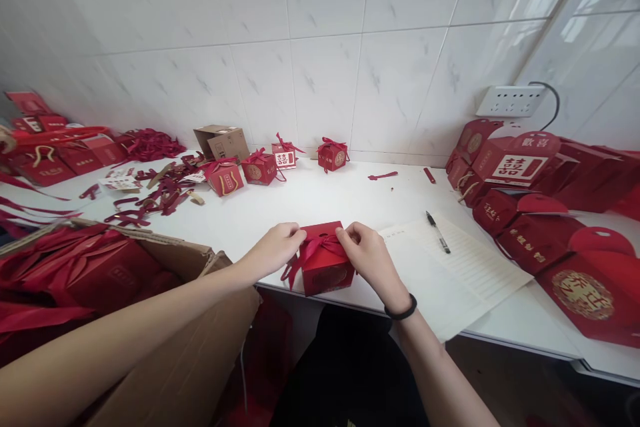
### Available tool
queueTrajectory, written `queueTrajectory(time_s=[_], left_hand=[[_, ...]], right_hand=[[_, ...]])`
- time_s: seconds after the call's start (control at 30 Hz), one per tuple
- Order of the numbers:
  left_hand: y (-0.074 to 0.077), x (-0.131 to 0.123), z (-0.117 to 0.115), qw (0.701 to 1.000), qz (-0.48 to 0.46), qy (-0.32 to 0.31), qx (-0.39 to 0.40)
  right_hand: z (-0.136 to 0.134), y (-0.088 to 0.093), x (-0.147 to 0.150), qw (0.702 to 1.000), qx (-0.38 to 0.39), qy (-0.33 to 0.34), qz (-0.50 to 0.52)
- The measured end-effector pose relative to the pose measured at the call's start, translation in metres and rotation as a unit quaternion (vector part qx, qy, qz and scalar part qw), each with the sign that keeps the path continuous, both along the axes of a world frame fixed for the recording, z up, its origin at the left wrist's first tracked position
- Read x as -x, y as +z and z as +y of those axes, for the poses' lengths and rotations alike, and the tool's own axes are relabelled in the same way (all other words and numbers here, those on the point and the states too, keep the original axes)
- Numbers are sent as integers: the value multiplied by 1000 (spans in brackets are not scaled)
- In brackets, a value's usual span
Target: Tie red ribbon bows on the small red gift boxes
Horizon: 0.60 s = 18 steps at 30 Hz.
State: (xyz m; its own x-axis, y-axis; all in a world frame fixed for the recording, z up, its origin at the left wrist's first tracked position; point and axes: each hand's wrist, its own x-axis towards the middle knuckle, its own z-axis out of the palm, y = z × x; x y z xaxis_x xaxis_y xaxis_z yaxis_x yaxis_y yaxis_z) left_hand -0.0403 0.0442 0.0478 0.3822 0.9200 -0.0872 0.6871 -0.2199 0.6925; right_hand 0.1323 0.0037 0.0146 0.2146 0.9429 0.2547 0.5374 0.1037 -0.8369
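Observation:
A small red gift box [326, 269] stands near the front edge of the white table [320, 203], with a red ribbon [314, 248] across its top and trailing down its left side. My left hand [277, 248] pinches the ribbon at the box's left top edge. My right hand [366, 259], a dark band on its wrist, pinches the ribbon at the right top edge. Both hands have fingers closed on the ribbon.
Lined paper sheets [453, 265] with a black pen [438, 232] lie to the right. Red bags [545, 213] are stacked at far right. Several finished red boxes [260, 167] and loose ribbon pieces [155, 190] sit at the back left. An open carton [165, 347] of red stock is at my left.

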Motion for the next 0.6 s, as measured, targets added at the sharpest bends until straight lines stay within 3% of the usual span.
queueTrajectory(time_s=[0.17, 0.6], left_hand=[[-11, -3, -17, 996, -3, 22, -92], [-32, -9, -24, 992, -69, 68, -84]], right_hand=[[-5, -12, 0, 995, -42, -6, 90], [-2, -26, -2, 969, -55, -17, 240]])
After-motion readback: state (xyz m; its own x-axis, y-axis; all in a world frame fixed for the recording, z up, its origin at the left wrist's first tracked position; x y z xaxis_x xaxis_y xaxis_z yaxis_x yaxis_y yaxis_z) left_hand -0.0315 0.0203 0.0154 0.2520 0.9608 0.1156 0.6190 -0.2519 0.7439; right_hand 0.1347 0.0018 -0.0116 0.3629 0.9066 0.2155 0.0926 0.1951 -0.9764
